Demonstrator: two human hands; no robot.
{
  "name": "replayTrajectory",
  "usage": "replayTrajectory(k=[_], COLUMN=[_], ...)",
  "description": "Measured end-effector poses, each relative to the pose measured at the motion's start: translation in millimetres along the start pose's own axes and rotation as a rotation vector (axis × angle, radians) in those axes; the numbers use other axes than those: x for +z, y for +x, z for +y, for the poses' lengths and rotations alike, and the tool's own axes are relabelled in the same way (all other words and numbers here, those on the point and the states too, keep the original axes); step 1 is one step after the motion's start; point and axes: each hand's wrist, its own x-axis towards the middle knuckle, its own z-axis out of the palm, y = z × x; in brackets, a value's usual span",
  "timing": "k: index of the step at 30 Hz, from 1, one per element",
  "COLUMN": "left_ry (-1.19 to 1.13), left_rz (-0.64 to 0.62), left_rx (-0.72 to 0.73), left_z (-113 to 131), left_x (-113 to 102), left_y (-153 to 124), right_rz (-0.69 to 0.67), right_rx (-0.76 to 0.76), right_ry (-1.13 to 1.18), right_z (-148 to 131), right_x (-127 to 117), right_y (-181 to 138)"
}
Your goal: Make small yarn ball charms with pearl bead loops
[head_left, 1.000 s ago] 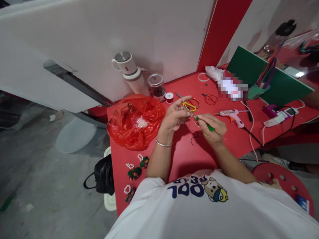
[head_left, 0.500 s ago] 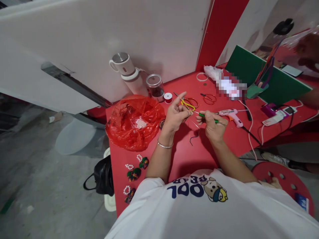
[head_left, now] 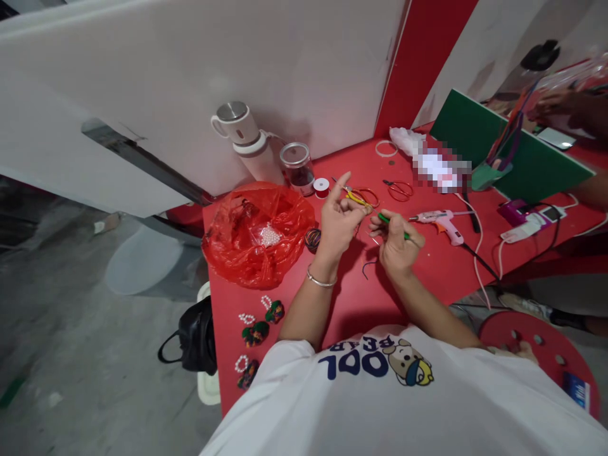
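My left hand [head_left: 338, 225] is raised over the table, index finger up, thumb and other fingers pinched on a small piece of yarn whose details are too small to tell. Opposite it, my right hand [head_left: 399, 244] grips a green-handled crochet hook [head_left: 384, 218], its thin tip close to the left fingertips. A dark multicoloured ball of yarn [head_left: 312, 239] lies beside my left wrist. Below the hands, a short dark strand [head_left: 365, 269] curls on the table. Yellow-handled scissors [head_left: 355, 198] rest just behind my left hand.
On the red table [head_left: 351, 304] are a red plastic bag [head_left: 228, 247] with white beads, a thread spool [head_left: 321, 187], a jar [head_left: 297, 168], red-handled scissors [head_left: 398, 189] and a pink glue gun [head_left: 439, 221]. Several beaded pompoms [head_left: 255, 333] lie at left. A green board [head_left: 460, 126] stands at right.
My right hand has shifted slightly left and turned, tilting the crochet hook more steeply. My left hand has moved slightly right, uncovering more of the yarn ball.
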Motion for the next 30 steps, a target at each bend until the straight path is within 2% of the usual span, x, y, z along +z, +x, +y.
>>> replayTrajectory(k=[4, 7, 15, 22, 30], left_ry=[-0.216, -0.267, -0.140, -0.076, -0.054], left_rz=[0.002, -0.013, -0.153, -0.164, -0.198], left_rx=[-0.127, -0.180, -0.289, -0.302, -0.320], left_z=[9.1, 15.9, 21.2, 20.6, 21.8], left_x=[-0.6, -4.8, -17.6, -21.4, -24.2], left_y=[-2.3, -2.8, 3.0, 3.9, 4.4], right_rz=[0.014, -0.066, -0.316, -0.509, -0.706], right_rx=[-0.082, -0.153, -0.580, -0.802, -1.003], right_ry=[0.036, 0.007, -0.388, -0.566, -0.628], right_z=[3.2, 4.1, -7.9, -21.5, -41.3], right_x=[9.1, 3.8, -37.8, -50.5, -56.5], right_y=[-12.3, -10.0, 17.3, 23.0, 29.0])
